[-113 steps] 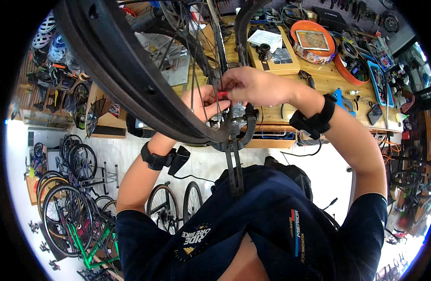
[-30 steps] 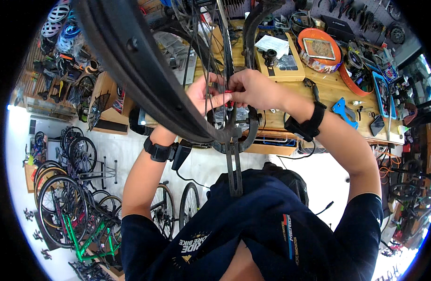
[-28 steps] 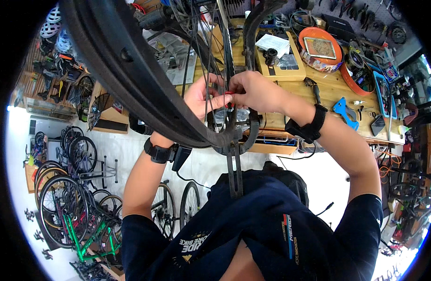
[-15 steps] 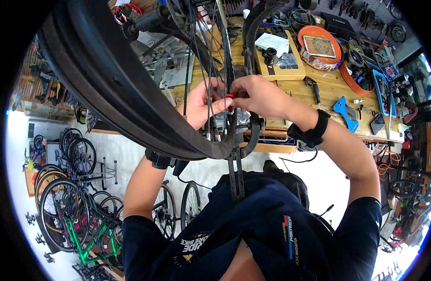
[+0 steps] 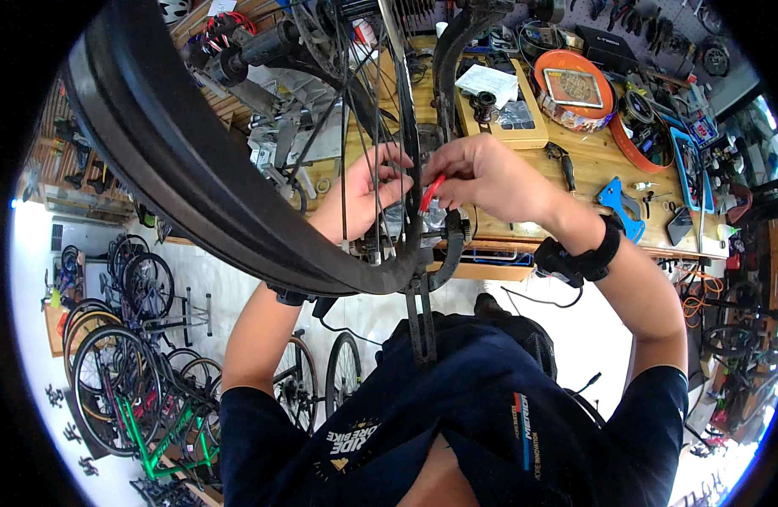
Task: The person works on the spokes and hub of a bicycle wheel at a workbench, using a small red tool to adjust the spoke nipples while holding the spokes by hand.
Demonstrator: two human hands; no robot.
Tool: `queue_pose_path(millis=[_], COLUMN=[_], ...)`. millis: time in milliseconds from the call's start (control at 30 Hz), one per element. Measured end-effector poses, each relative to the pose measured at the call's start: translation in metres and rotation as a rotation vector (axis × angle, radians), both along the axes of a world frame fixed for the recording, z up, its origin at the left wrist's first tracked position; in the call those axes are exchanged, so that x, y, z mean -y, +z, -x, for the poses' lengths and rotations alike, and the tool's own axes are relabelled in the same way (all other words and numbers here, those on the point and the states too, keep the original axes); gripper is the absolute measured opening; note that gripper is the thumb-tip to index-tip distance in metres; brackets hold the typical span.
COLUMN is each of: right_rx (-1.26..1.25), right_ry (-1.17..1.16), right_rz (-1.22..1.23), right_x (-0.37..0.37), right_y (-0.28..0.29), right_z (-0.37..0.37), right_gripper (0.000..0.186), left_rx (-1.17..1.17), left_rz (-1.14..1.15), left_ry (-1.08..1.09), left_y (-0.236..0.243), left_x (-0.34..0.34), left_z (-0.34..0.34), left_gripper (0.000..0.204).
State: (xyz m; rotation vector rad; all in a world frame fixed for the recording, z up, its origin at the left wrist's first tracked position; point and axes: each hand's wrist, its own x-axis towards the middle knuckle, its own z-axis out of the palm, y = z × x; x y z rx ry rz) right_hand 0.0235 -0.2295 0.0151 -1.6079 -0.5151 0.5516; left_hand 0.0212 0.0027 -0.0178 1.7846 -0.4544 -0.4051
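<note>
A dark bicycle wheel, its black rim [image 5: 203, 182] filling the upper left, stands upright in a black stand [image 5: 424, 317]. My right hand [image 5: 494, 182] is on the wheel's right side. Between its thumb and fingers it pinches a small red spoke wrench [image 5: 432, 193], apart from the rim. On the other side, my left hand [image 5: 368, 196] reaches among the spokes [image 5: 346, 127]. Its fingers are loosely curled, with a gap between thumb and forefinger, and no tool shows in it. Spokes cross in front of part of that hand.
Behind the wheel is a wooden workbench [image 5: 587, 198] with a yellow box [image 5: 524, 127], a round orange container [image 5: 566, 63], a blue tool [image 5: 619, 207] and a blue tray [image 5: 689, 160]. Several bicycles stand lower left, including a green frame [image 5: 148, 431].
My right hand has drawn the red spoke wrench out from the spokes, slightly right and down. My left thumb has come away from the wrench.
</note>
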Motion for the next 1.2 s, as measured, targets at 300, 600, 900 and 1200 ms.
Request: queue_pose_path(millis=[300,600,900,1200], right_rx=[-0.097,-0.182,-0.219,-0.049], right_ry=[-0.005,-0.05,-0.039,-0.042], right_rz=[-0.101,-0.101,-0.069,0.087], right_x=[-0.017,-0.02,-0.022,-0.029], right_y=[-0.009,0.002,0.009,0.01], right_z=[0.016,0.014,0.017,0.027], right_gripper=[0.019,0.017,0.017,0.025], left_rx=[-0.25,-0.486,-0.331,-0.29], left_rz=[0.08,0.445,0.257,0.254], left_ry=[0.187,0.242,0.196,0.185], left_y=[0.033,0.033,0.043,0.038], left_x=[0.012,0.005,0.006,0.007], left_z=[0.017,0.016,0.019,0.017], left_gripper=[0.056,0.069,0.064,0.062])
